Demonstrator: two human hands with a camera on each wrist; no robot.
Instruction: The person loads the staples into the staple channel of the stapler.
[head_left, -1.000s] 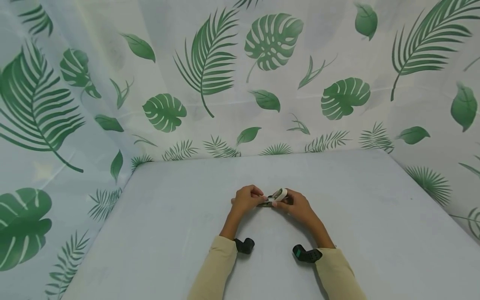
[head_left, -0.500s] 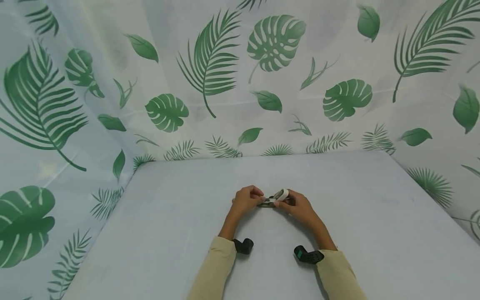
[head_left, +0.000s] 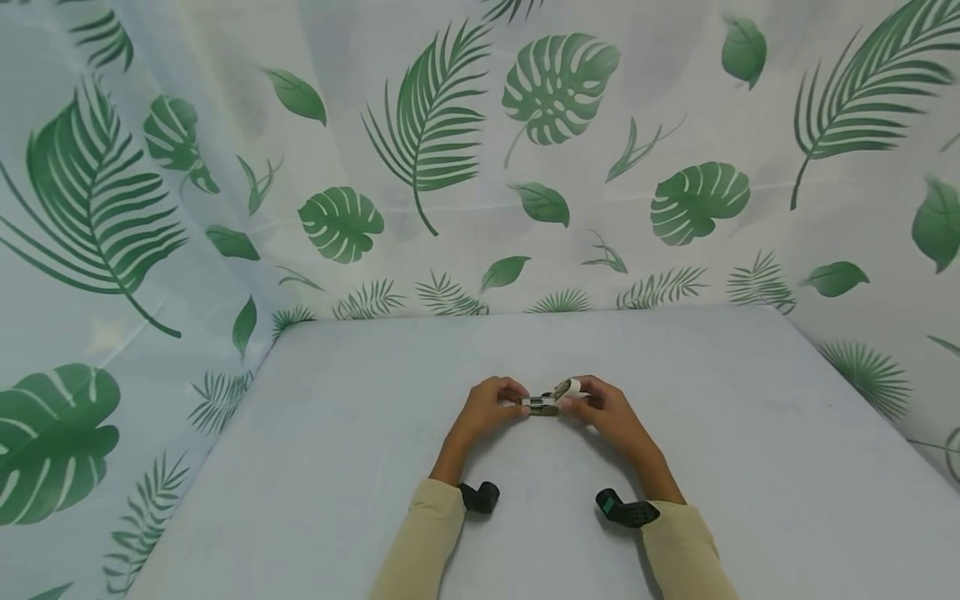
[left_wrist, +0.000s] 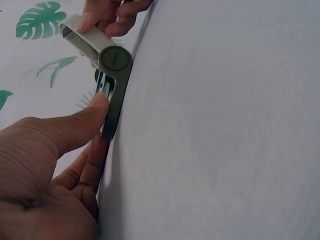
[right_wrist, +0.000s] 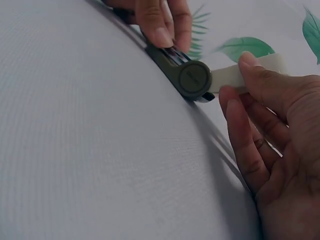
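Note:
A small stapler (head_left: 542, 405) lies on the white table between both hands, its cream top arm (right_wrist: 227, 78) swung up from the dark green base (left_wrist: 119, 95). The left hand (head_left: 483, 408) pinches the far end of the base, thumb on the metal staple rail and fingers beneath, as the left wrist view shows. With thumb and fingertips the right hand (head_left: 611, 414) holds the raised cream arm. A round dark pivot cap (right_wrist: 194, 79) joins the two parts. The bright rail shows along the open base, partly covered by the left fingers.
The white table (head_left: 337, 467) spreads around the hands. Behind it and at the sides hang white cloths (head_left: 465, 225) printed with green leaves. Black wrist cameras (head_left: 480, 497) sit at the cuffs of the beige sleeves (head_left: 423, 533).
The left hand has drawn back a little to the left, so more of the metal rail shows. The right hand has shifted slightly right, still holding the cream arm.

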